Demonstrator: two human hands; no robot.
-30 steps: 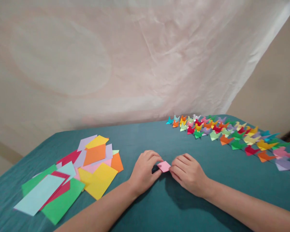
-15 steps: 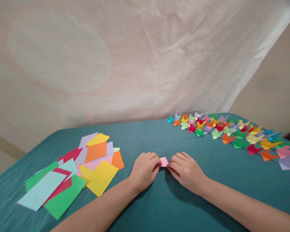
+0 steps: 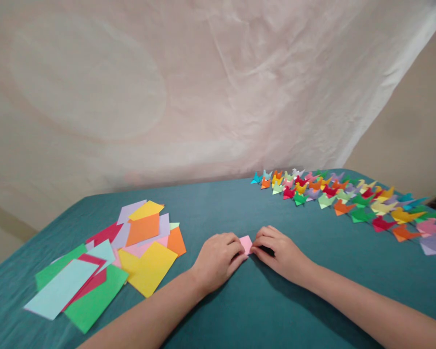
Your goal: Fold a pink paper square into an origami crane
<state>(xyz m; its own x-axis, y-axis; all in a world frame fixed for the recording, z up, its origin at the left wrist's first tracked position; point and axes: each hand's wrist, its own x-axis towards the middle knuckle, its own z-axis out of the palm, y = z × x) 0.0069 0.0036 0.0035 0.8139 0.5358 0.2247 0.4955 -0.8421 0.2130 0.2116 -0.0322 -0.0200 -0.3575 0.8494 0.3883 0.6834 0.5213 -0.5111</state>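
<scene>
A small folded pink paper (image 3: 246, 244) lies on the teal tablecloth (image 3: 240, 310) between my two hands. My left hand (image 3: 218, 261) rests knuckles up with its curled fingertips pressed on the paper's left edge. My right hand (image 3: 278, 252) pinches the paper's right edge with bent fingers. Most of the paper is hidden under my fingers. Both forearms reach in from the bottom of the view.
A loose heap of flat coloured paper sheets (image 3: 105, 257) lies at the left. Rows of several small folded paper birds (image 3: 349, 198) in many colours run along the right side. A pale draped cloth (image 3: 189, 87) hangs behind the table.
The pink paper shows less now, with both hands closed in tighter on it. My right fingers have curled more. The view shifted slightly.
</scene>
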